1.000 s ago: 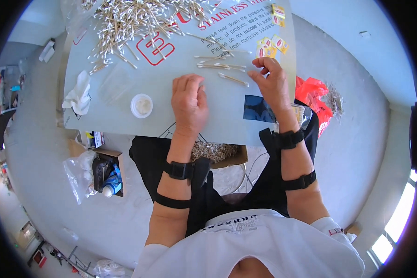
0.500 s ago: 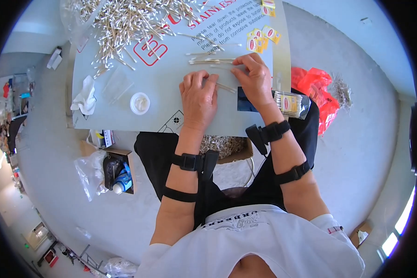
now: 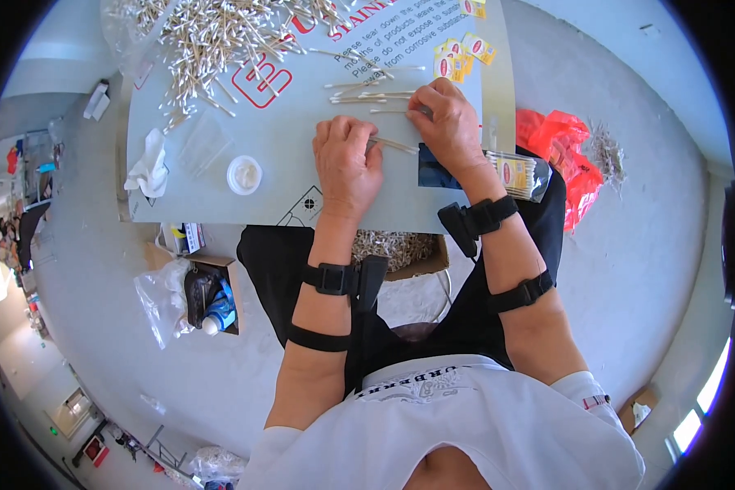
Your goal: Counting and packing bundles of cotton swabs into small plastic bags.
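1. Well short of done, by the look of it: big heap of cotton swabs (image 3: 212, 41) unsorted at the board's (image 3: 220, 212) far left; only a small row (image 3: 367, 96) gathered.
2. Left hand (image 3: 347, 159) palm down, fingers curled, pinning one swab (image 3: 396, 145).
3. Right hand (image 3: 449, 131) arched beside it, fingertips pinching near the row; hold unclear.
4. Filled packet (image 3: 518, 174) lying at the right wrist.

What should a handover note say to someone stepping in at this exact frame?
Left hand: knuckles up on the grey board, fingertips on a cotton swab.
Right hand: fingers at the small aligned row of swabs.
Done: one filled clear packet of swabs lies at the board's right edge.
Left: the big loose swab pile at the far left; yellow labels beyond the right hand.
Also on the board: white round lid, crumpled tissue.
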`<action>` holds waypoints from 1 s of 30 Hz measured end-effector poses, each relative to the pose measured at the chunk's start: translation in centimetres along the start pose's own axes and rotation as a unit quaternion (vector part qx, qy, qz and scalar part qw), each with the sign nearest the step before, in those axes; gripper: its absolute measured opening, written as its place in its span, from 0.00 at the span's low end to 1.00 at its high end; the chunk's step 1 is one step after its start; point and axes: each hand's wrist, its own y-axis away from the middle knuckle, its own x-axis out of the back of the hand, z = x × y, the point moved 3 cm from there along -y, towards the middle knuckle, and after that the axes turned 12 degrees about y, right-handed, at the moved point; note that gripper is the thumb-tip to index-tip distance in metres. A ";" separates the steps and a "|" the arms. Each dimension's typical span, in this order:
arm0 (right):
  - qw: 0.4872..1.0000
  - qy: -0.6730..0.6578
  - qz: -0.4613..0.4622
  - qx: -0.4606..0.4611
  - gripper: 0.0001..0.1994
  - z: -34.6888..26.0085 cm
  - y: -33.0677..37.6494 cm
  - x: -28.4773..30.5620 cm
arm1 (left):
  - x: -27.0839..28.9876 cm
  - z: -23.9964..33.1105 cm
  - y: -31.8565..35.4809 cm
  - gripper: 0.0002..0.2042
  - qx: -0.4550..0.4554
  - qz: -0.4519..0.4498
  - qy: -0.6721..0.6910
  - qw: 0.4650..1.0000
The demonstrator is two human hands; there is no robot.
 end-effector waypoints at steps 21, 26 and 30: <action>0.993 0.090 -0.021 0.077 0.05 -0.7 -1.9 -1.1 | -0.1 0.5 0.6 0.13 -0.004 0.021 -0.001 1.000; 0.998 0.009 -0.026 0.050 0.05 -0.2 -0.8 -0.4 | -0.1 0.5 0.7 0.12 -0.001 0.020 0.001 1.000; 0.998 0.009 -0.033 0.050 0.06 -0.2 1.0 0.2 | -0.2 0.3 0.8 0.12 -0.012 0.029 0.016 0.999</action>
